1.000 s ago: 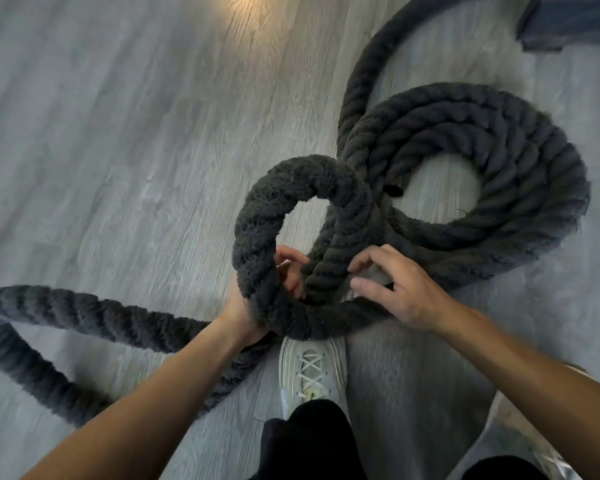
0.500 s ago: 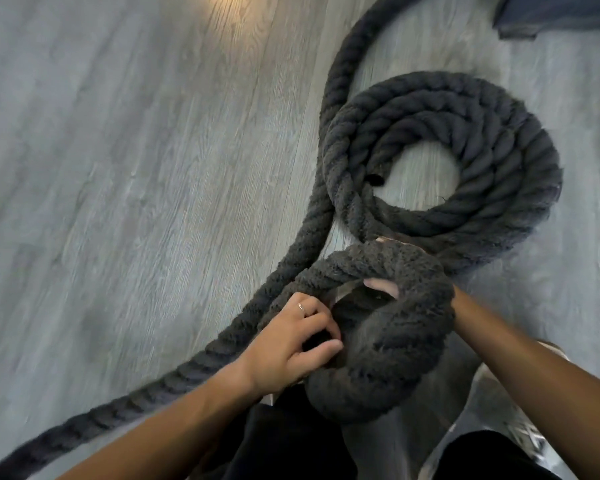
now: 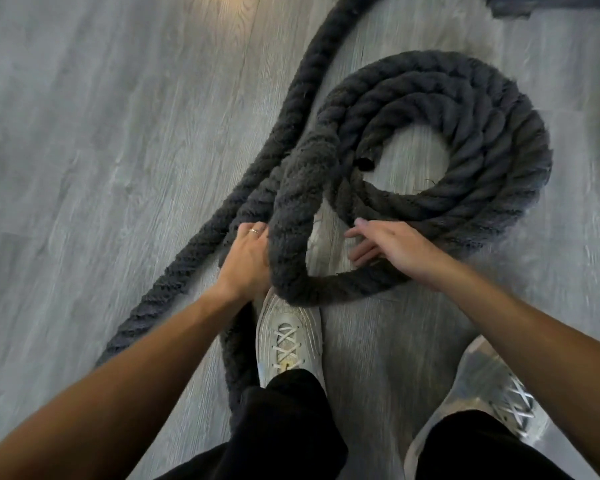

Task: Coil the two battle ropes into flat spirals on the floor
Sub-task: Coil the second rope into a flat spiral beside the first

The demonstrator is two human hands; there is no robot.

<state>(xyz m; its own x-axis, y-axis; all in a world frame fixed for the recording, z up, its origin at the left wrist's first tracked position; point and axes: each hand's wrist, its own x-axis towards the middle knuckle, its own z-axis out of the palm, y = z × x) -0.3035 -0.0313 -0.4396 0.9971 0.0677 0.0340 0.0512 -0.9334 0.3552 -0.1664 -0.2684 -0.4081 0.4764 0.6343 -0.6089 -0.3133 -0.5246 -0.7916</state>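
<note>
On the floor (image 3: 84, 133), one coiled rope (image 3: 471, 140); left hand (image 3: 248, 258) fingers grip its loop, right hand (image 3: 392, 242) fingers spread.

Two hands are in view — the left hand (image 3: 248, 259) and the right hand (image 3: 392, 244) — each at the end of a bare forearm, so two forearms. One ring (image 3: 254, 231) shows on a left finger. Two pale shoes stand on the floor: the left shoe (image 3: 289, 336) and the right shoe (image 3: 489, 386). One coil (image 3: 471, 140) of dark rope lies flat, about three turns around one open centre. One raised loop (image 3: 291, 233) stands between the hands. Two straight runs of rope (image 3: 187, 265) trail off lower left, side by side — whether they belong to one rope or two cannot be told. One dark object (image 3: 551, 3) sits at the top right edge.
</note>
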